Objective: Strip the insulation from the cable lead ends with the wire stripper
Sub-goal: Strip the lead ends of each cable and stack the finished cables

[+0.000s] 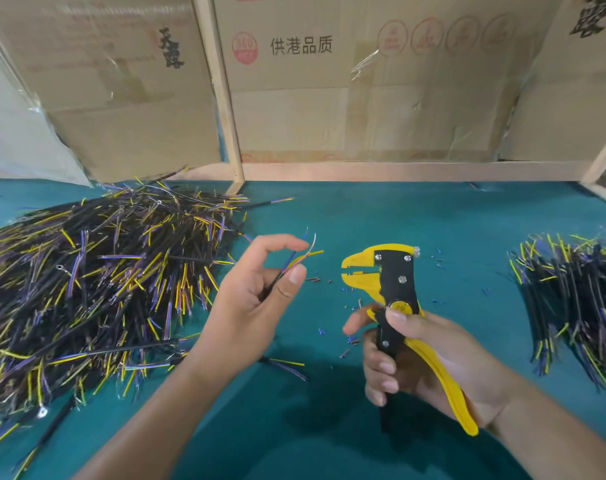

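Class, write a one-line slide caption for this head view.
Left hand holds a cable; right hand grips the wire stripper.

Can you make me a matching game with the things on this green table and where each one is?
Things:
1. yellow and black wire stripper
2. thin black cable with coloured lead ends
3. big heap of black cables
4. smaller pile of black cables

Places:
A. far right of the table
B. pinched in the left hand
C. left side of the table
D. gripped in the right hand

Pairs: 1-D, 2-B, 3-C, 4-A
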Motion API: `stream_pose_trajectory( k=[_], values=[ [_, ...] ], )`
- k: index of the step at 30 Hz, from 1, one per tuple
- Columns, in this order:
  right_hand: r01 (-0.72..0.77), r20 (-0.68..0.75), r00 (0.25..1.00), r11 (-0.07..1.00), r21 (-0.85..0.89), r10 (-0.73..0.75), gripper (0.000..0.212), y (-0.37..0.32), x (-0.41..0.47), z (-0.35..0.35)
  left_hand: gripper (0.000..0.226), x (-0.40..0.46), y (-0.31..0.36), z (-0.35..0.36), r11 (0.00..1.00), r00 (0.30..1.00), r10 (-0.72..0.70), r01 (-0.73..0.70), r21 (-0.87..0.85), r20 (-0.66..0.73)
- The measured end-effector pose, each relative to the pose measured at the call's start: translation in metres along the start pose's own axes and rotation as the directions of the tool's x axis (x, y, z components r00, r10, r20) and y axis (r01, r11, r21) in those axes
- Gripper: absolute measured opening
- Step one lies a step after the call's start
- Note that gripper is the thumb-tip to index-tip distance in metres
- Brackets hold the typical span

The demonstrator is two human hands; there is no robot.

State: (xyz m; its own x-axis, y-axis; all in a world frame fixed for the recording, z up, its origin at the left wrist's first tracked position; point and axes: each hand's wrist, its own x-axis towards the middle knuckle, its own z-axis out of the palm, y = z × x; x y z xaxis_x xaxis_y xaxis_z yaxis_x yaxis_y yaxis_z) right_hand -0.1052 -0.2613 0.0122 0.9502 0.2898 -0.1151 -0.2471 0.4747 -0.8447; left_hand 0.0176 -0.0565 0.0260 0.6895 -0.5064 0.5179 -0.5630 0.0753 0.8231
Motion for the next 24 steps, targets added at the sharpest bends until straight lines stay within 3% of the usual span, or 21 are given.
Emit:
stream_pose_trajectory(
  k=[6, 10, 14, 24],
  values=[
    [0.010, -0.005, 1.000, 1.000, 0.010, -0.010, 0.056, 0.000, 0.001, -0.001, 0.022, 0.000, -0.002, 0.003, 0.998, 0.998, -0.065, 0.064, -0.015, -0.016],
    [0.016, -0.003, 1.000, 1.000, 0.019, -0.016, 0.053, 0.002, 0.002, 0.000, 0.030, 0.001, -0.004, 0.008, 0.973, 0.984, -0.150, 0.131, -0.191, -0.091],
    [0.012, -0.007, 1.000, 1.000, 0.021, -0.012, 0.054, 0.005, 0.004, 0.003, 0.026, 0.001, -0.001, 0.014, 0.896, 0.963, -0.256, 0.206, -0.394, -0.079],
    [0.055, -0.097, 0.994, 0.995, 0.080, -0.047, 0.047, 0.016, 0.011, 0.015, 0.024, 0.001, 0.006, 0.021, 0.777, 0.920, -0.388, 0.290, -0.559, -0.062]
  ],
)
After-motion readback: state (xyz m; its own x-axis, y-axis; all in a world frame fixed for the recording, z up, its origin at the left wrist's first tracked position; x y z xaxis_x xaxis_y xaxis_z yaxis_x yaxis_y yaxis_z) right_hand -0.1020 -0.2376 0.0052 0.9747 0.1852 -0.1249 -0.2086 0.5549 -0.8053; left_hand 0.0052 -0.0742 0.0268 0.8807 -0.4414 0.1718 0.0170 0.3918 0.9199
